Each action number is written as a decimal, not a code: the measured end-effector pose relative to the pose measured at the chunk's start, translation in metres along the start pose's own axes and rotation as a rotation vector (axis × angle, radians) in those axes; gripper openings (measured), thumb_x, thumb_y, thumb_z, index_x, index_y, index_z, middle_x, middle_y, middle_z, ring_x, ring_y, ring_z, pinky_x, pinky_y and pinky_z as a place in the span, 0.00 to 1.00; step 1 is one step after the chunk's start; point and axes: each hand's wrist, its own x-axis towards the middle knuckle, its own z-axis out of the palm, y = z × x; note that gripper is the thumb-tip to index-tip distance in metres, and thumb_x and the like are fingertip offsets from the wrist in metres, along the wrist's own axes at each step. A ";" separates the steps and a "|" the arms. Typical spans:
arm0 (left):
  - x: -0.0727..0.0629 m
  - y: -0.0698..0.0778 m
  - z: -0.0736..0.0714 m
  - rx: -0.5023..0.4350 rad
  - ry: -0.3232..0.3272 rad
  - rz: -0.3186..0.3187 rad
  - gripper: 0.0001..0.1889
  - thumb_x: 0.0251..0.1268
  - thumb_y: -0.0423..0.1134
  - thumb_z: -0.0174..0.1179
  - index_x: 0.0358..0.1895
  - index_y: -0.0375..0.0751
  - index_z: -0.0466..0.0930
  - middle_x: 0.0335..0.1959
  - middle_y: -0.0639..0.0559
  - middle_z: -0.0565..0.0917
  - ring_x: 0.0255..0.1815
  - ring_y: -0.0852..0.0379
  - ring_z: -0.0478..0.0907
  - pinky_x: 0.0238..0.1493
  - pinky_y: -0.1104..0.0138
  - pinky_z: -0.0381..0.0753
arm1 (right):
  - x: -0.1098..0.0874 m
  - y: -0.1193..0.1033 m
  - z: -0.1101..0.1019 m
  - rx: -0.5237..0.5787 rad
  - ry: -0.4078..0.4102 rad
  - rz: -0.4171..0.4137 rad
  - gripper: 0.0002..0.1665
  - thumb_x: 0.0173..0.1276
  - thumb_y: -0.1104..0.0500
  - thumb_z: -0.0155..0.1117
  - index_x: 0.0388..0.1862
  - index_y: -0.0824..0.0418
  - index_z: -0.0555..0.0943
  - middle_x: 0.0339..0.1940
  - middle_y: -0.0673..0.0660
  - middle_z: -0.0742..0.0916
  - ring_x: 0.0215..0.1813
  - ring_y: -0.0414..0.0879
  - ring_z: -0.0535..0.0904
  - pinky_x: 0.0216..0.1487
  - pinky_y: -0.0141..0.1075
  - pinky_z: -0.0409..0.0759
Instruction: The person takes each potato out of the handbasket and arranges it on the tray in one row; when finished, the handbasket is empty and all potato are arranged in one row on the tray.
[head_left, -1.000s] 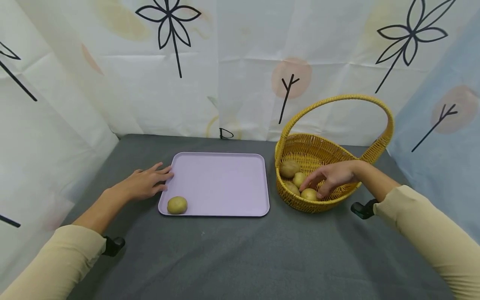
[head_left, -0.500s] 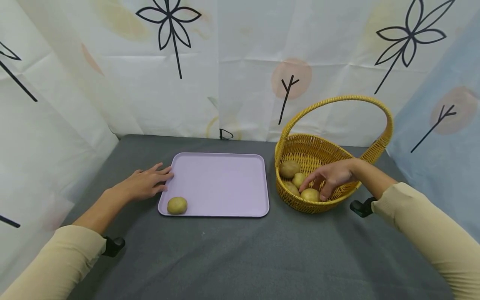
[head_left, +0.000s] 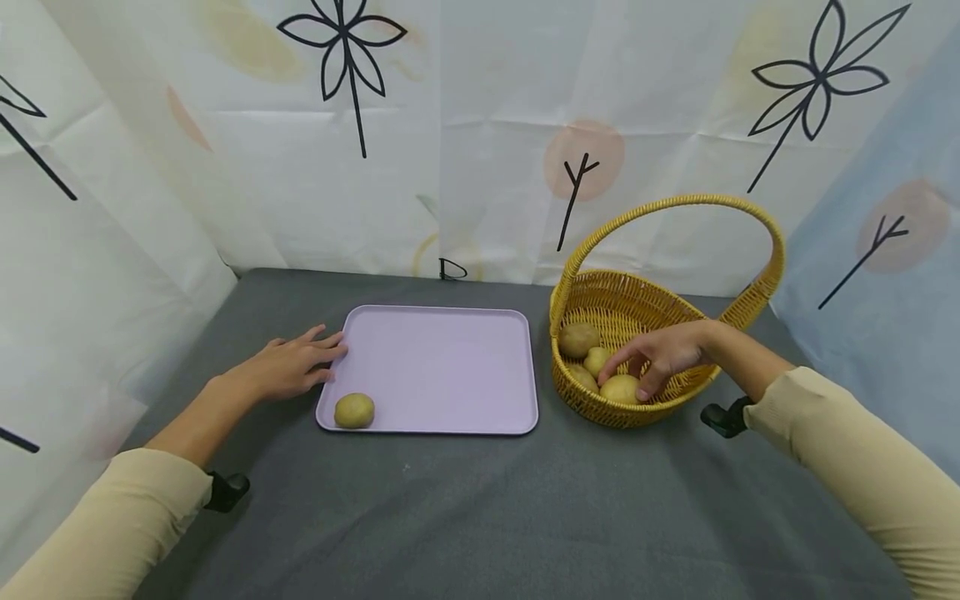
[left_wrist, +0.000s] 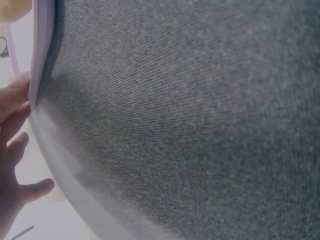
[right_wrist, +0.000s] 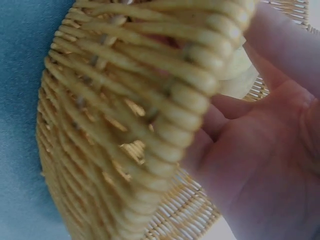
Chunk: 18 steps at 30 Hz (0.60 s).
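A lilac tray [head_left: 442, 367] lies on the table with one potato [head_left: 354, 411] at its near left corner. My left hand [head_left: 292, 367] rests on the tray's left edge, fingers spread and fairly straight; the left wrist view shows its fingertips [left_wrist: 22, 82] at the rim. To the right stands a yellow wicker basket [head_left: 637, 287] with a tall handle, holding several potatoes. My right hand [head_left: 663, 354] reaches inside, thumb and fingers bent around the nearest potato [head_left: 620, 389]. In the right wrist view the basket rim [right_wrist: 185, 110] hides most of the fingers, and a potato [right_wrist: 237, 72] shows beyond it.
More potatoes sit at the basket's left side, a larger one [head_left: 579, 340] at the back and a small one [head_left: 597, 361] in front. The basket handle [head_left: 690, 200] arches above the right hand. A grey cloth [head_left: 450, 517] covers the table; a patterned curtain [head_left: 487, 167] hangs behind.
My right hand has shifted very slightly around the nearest potato, which shows a little more between thumb and fingers. The left hand, the tray and its potato stay put.
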 end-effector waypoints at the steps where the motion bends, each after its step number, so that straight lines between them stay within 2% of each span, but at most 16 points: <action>1: 0.000 0.000 0.000 -0.001 0.000 -0.001 0.27 0.71 0.41 0.60 0.70 0.35 0.70 0.74 0.35 0.65 0.75 0.28 0.52 0.58 0.25 0.56 | 0.000 0.000 0.000 -0.008 0.000 -0.001 0.32 0.67 0.61 0.69 0.70 0.58 0.73 0.42 0.58 0.79 0.41 0.44 0.75 0.43 0.37 0.77; 12: 0.000 0.001 0.000 0.005 0.003 0.000 0.27 0.71 0.40 0.60 0.70 0.35 0.71 0.74 0.35 0.65 0.75 0.28 0.53 0.57 0.26 0.57 | -0.002 -0.007 -0.003 -0.072 -0.025 0.001 0.32 0.68 0.59 0.69 0.70 0.58 0.73 0.45 0.61 0.77 0.44 0.47 0.75 0.45 0.39 0.77; 18: -0.001 0.001 0.000 0.006 0.006 0.002 0.27 0.71 0.41 0.60 0.70 0.35 0.71 0.73 0.34 0.65 0.75 0.28 0.53 0.57 0.26 0.58 | -0.005 -0.010 -0.004 -0.063 -0.037 0.013 0.32 0.68 0.60 0.68 0.70 0.58 0.72 0.45 0.60 0.77 0.43 0.47 0.74 0.45 0.40 0.77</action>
